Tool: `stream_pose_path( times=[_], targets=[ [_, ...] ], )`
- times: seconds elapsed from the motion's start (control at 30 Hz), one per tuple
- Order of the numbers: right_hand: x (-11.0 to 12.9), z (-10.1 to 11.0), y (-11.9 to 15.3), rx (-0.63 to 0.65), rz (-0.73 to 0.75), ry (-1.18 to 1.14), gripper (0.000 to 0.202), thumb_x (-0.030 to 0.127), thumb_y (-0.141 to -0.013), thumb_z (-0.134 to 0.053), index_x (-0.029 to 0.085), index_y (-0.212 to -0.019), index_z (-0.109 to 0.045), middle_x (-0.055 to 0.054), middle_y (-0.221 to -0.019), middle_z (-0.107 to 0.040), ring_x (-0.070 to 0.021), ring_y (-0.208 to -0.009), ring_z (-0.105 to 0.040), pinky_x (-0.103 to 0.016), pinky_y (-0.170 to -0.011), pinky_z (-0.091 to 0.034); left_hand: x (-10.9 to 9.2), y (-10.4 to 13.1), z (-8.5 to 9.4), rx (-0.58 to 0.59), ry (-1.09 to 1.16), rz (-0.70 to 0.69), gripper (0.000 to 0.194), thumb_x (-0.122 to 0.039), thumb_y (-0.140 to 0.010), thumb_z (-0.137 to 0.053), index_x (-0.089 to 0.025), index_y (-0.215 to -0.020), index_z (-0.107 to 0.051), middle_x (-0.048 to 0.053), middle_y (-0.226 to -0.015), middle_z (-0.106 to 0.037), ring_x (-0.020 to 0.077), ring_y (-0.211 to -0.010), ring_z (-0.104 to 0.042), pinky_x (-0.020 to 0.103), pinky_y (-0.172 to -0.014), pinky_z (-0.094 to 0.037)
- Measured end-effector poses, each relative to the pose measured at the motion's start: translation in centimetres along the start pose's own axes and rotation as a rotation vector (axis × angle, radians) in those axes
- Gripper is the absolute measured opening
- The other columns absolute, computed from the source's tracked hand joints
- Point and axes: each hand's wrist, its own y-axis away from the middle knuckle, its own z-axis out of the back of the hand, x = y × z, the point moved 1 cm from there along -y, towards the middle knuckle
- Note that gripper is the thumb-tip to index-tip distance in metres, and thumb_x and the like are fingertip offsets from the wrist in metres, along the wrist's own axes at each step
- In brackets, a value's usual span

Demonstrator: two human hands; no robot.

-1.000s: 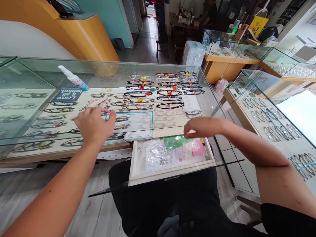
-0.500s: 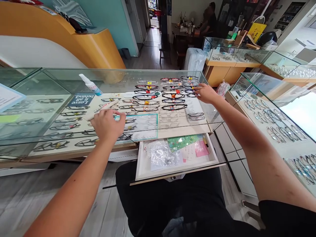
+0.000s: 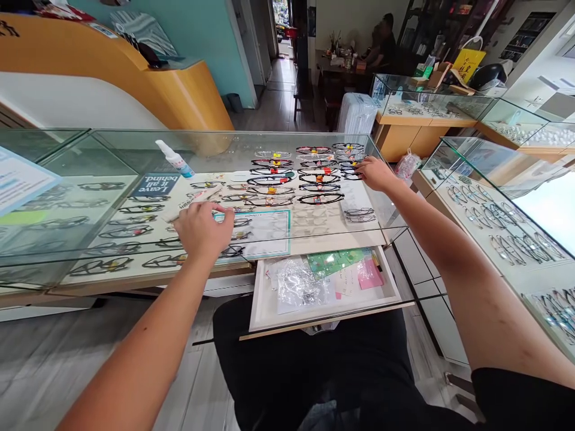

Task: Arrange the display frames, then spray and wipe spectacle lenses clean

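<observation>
Over the right column of eyeglasses (image 3: 348, 146) is my right hand (image 3: 376, 173), its fingers closed at the end of one dark pair of eyeglasses (image 3: 349, 168). My left hand (image 3: 204, 232) rests palm down on the glass counter, thumb and forefinger curved with a gap between them. Its other fingertips are partly hidden. Just beyond them lies a pale, lettered cloth or pouch (image 3: 191, 205); I cannot tell whether the hand touches it. Rows of eyeglasses with coloured tags (image 3: 318, 179) stand between my hands. A teal-edged white sheet (image 3: 269, 233) lies beside my left hand.
An open drawer (image 3: 256, 305) holding plastic bags and papers juts out above my lap. Behind the left hand stand a spray bottle (image 3: 175, 159) and a dark blue card (image 3: 156, 185). Another glass case (image 3: 498, 209) is at the right. A person (image 3: 384, 42) sits far back.
The whole view has shifted slightly right and down. Both hands stay at nearly the same places on the counter, the right one still at the dark eyeglasses.
</observation>
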Motion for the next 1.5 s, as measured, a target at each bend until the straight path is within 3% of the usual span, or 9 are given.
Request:
stream_pose_path(
  times=[0.13, 0.27, 0.47, 0.57, 0.7, 0.8, 0.93, 1.17, 1.5],
  targets=[
    [0.7, 1.7, 2.1, -0.100, 0.010, -0.084, 0.051, 0.019, -0.107, -0.046, 0.012, -0.144, -0.081, -0.015, -0.158, -0.074, -0.0388, -0.146, -0.061, -0.057, -0.122, -0.050, 0.0, 0.0, 0.1, 0.002, -0.002, 0.002, 0.032, -0.047, -0.102, -0.056, -0.021, -0.106, -0.075, 0.019, -0.131, -0.074, 0.0435, -0.131, -0.061, 0.057, -0.114, -0.046],
    [3.3, 6.1, 6.3, -0.237, 0.096, -0.250, 0.055, 0.024, -0.111, -0.043, 0.023, -0.156, -0.074, -0.008, -0.163, -0.070, -0.0355, -0.152, -0.060, -0.063, -0.128, -0.046, 0.2, 0.0, -0.1, -0.005, 0.017, 0.000, 0.031, -0.047, -0.103, -0.057, -0.021, -0.106, -0.074, 0.019, -0.131, -0.074, 0.0425, -0.133, -0.059, 0.057, -0.116, -0.043],
    [12.5, 11.4, 14.2, 0.049, 0.500, -0.810, 0.044, 0.039, -0.116, -0.052, 0.036, -0.151, -0.078, -0.005, -0.158, -0.074, -0.0290, -0.151, -0.064, -0.053, -0.129, -0.049, 0.4, 0.1, -0.5, -0.013, 0.011, -0.020, 0.032, -0.048, -0.103, -0.057, -0.021, -0.108, -0.074, 0.019, -0.132, -0.073, 0.0415, -0.132, -0.059, 0.054, -0.116, -0.043],
    [17.2, 8.6, 16.5, 0.290, 0.665, -1.004, 0.039, 0.031, -0.115, -0.056, 0.032, -0.146, -0.081, -0.009, -0.153, -0.077, -0.0248, -0.146, -0.068, -0.040, -0.123, -0.055, 0.4, 0.1, -0.4, -0.008, 0.001, -0.019, 0.033, -0.046, -0.103, -0.057, -0.019, -0.111, -0.075, 0.019, -0.133, -0.073, 0.0411, -0.133, -0.058, 0.054, -0.116, -0.043],
    [20.3, 0.6, 16.0, 0.346, 0.650, -0.936, 0.034, 0.021, -0.110, -0.064, 0.024, -0.137, -0.085, -0.013, -0.148, -0.080, -0.0284, -0.141, -0.072, -0.042, -0.118, -0.056, 0.3, 0.0, -0.2, 0.025, -0.011, -0.012, 0.035, -0.046, -0.103, -0.059, -0.017, -0.115, -0.077, 0.019, -0.136, -0.072, 0.0417, -0.133, -0.059, 0.055, -0.117, -0.043],
    [19.4, -4.9, 13.1, 0.309, 0.518, -0.668, 0.034, 0.018, -0.108, -0.064, 0.019, -0.135, -0.085, -0.013, -0.149, -0.080, -0.0283, -0.141, -0.070, -0.042, -0.123, -0.052, 0.2, 0.1, -0.1, 0.027, -0.005, -0.011, 0.036, -0.045, -0.104, -0.059, -0.016, -0.117, -0.077, 0.020, -0.137, -0.072, 0.0411, -0.134, -0.058, 0.056, -0.119, -0.041],
    [14.7, -9.0, 8.1, 0.231, 0.263, -0.343, 0.041, 0.015, -0.109, -0.055, 0.014, -0.141, -0.081, -0.014, -0.163, -0.070, -0.0328, -0.153, -0.058, -0.046, -0.129, -0.045, 0.0, 0.2, -0.1, 0.011, -0.007, 0.005, 0.035, -0.043, -0.104, -0.061, -0.017, -0.118, -0.078, 0.021, -0.137, -0.073, 0.0418, -0.135, -0.059, 0.058, -0.119, -0.042],
    [6.0, -12.8, 3.6, 0.178, -0.021, -0.134, 0.051, 0.009, -0.102, -0.055, 0.009, -0.148, -0.076, -0.020, -0.167, -0.065, -0.0389, -0.159, -0.047, -0.052, -0.126, -0.044, 0.0, 0.2, -0.2, -0.004, -0.005, 0.029, 0.032, -0.041, -0.103, -0.058, -0.019, -0.114, -0.077, 0.019, -0.136, -0.073, 0.0416, -0.134, -0.059, 0.056, -0.117, -0.042],
    [0.7, -16.6, 1.1, 0.223, -0.157, -0.050, 0.050, 0.010, -0.099, -0.055, 0.013, -0.143, -0.079, -0.019, -0.160, -0.071, -0.0359, -0.153, -0.053, -0.049, -0.119, -0.048, 0.6, -0.2, -0.4, -0.023, -0.006, 0.037, 0.024, -0.042, -0.099, -0.060, -0.023, -0.104, -0.073, 0.016, -0.132, -0.073, 0.0429, -0.134, -0.058, 0.058, -0.116, -0.044]
  ],
)
